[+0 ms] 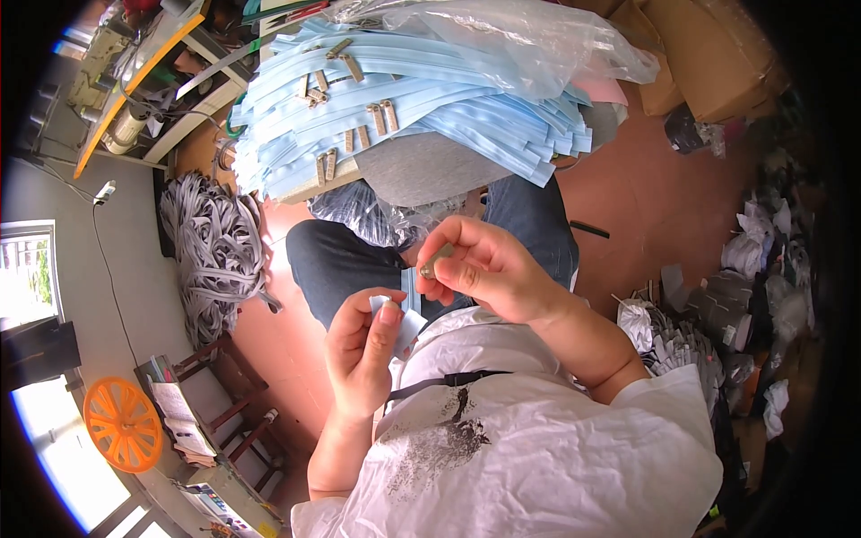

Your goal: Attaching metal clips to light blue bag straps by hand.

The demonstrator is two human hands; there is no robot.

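In front of my body, my left hand (pixel 360 350) is closed, with thumb and fingers pinching the end of a light-blue zipper tape (pixel 410 330). A strip of light-blue tape also shows just behind it, over my lap. My right hand (pixel 489 273) is closed too, slightly higher and to the right, pinching a small metal zipper slider (pixel 436 261). The slider and the tape end are apart. Beyond my knees, a heap of light-blue zipper tapes (pixel 430 85) covers a work surface, and several metal zipper sliders (pixel 383 117) lie on top of it.
Clear plastic sheeting (pixel 538 45) lies over the heap's far right. Grey tapes (pixel 215 251) are piled on the floor at left, near an orange spoked wheel (pixel 123 424). Cardboard boxes (pixel 717 54) stand at far right. Bagged and bundled materials (pixel 726 305) line the right side.
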